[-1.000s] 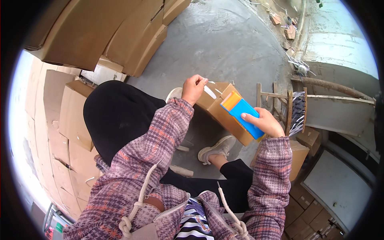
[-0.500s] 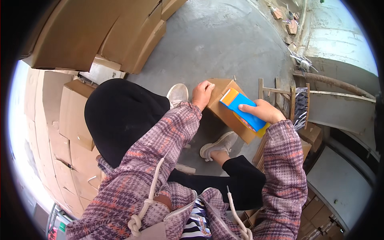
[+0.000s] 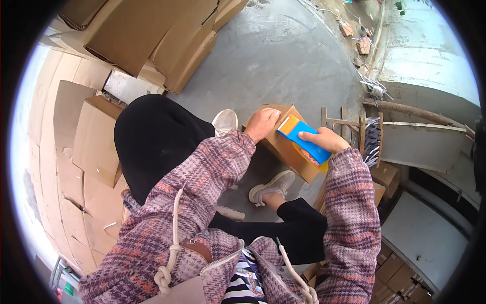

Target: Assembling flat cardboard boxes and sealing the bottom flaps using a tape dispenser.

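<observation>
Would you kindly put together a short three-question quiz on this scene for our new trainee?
1. True or false: the left hand rests on top of the brown cardboard box.
2. What does the right hand press against that box?
A. a roll of tape
B. a flat blue and orange tool
C. a pair of scissors
3. Fill in: the box sits over a grey ____ floor.

Key
1. True: its fingers lie on the upper face of the box.
2. B: the flat blue and orange tool lies across the box under the right hand.
3. Concrete.
</observation>
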The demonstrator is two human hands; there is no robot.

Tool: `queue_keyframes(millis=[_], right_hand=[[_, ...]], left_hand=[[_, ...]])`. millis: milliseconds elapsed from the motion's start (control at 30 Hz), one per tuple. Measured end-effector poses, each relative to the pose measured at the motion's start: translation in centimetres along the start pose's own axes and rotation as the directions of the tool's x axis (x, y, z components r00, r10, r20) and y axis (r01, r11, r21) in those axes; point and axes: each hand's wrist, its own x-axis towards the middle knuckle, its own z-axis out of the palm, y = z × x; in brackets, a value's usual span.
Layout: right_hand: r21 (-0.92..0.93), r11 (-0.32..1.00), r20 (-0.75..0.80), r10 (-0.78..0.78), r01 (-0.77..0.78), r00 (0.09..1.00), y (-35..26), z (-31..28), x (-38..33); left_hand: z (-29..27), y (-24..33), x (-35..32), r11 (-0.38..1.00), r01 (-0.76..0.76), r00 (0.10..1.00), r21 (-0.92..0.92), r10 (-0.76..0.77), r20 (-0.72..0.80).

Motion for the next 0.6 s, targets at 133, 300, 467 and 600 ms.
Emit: queue_keyframes(millis=[133,300,467,600], right_hand=[[-0.017,0.999,-0.019,-0.049,0.049,0.999,-0.2,0.1,-0.2],[-0.018,1.000,-0.043,-0.016,0.016,0.999,-0.6,0.1,-0.9],[-0.032,0.999,0.009,-0.030,0.031,0.999,-0.6,-0.2,-0.7],[-0.077,0.997,0.034,-0.007,0.010,0.999,-0.6,-0.5,-0.2]], left_hand=[[1.1,1.8,-1.7,0.922,0.191,0.963,-0.337,-0.109,0.248],[1.9,1.7,-0.4,0.920,0.354,0.887,-0.169,-0.273,0.372],[1.8,0.8,1.0,0.939,0.335,0.855,-0.070,-0.273,0.440],[1.3,1.4,0.7,0.961,0.275,0.881,-0.036,-0.237,0.409]])
